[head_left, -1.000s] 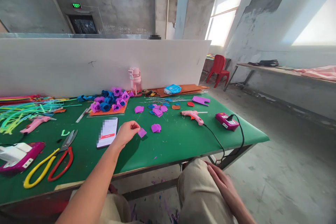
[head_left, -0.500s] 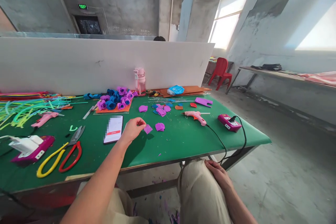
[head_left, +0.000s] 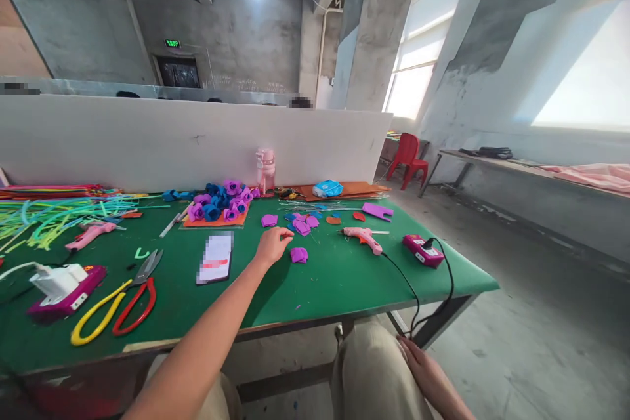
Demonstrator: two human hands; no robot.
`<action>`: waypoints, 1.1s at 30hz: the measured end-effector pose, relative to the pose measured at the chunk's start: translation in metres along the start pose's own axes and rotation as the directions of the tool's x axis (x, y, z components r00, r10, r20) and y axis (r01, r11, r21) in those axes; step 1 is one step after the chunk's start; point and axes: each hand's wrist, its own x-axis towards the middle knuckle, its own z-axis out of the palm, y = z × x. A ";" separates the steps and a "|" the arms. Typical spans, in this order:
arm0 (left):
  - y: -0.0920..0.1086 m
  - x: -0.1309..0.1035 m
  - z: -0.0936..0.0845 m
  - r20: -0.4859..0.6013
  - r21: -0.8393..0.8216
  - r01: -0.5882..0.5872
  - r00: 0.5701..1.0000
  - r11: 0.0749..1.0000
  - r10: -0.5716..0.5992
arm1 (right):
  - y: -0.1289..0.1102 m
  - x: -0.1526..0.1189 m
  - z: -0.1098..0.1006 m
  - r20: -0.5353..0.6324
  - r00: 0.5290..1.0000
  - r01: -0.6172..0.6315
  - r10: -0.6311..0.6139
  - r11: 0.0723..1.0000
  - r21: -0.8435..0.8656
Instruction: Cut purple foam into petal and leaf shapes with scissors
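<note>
My left hand (head_left: pixel 275 244) hovers over the green table, thumb and fingers pinched together, with nothing visible between them. Just below and right of its fingertips lies a small stack of purple petal pieces (head_left: pixel 298 255). Beyond the fingers is a loose group of purple pieces (head_left: pixel 301 226) with blue ones among them, and a separate purple piece (head_left: pixel 269 220) lies behind the hand. My right hand (head_left: pixel 424 366) rests on my right knee, fingers laid out along the trousers and partly hidden, holding nothing. A pink glue gun (head_left: pixel 363 238) lies right of the petals.
Left of my arm lie a phone (head_left: pixel 215 259), red-and-yellow-handled scissors (head_left: pixel 121 305) and a second glue gun (head_left: pixel 92 233). Purple and blue flowers (head_left: pixel 216 202) stand by a pink bottle (head_left: pixel 266 170). A corded power strip (head_left: pixel 423 251) sits near the right edge; a white partition (head_left: pixel 197 151) borders the back.
My left hand has moved right and forward. The purple piece at its fingertips no longer shows there. My view has tilted up; my right hand stays on the knee.
</note>
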 end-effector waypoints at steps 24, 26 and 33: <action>-0.003 0.057 -0.054 -0.053 0.223 0.000 0.999 0.975 0.012 | -0.209 0.116 0.012 -0.335 0.879 0.475 -0.340 0.555 0.684; -0.002 0.067 -0.045 -0.002 0.220 -0.042 0.999 0.974 0.044 | -0.202 0.126 0.003 -0.385 0.905 0.424 -0.179 0.449 0.787; 0.019 0.078 0.041 0.277 0.270 -0.323 0.928 0.907 0.248 | -0.195 0.125 0.009 -0.437 0.885 0.459 -0.163 0.465 0.757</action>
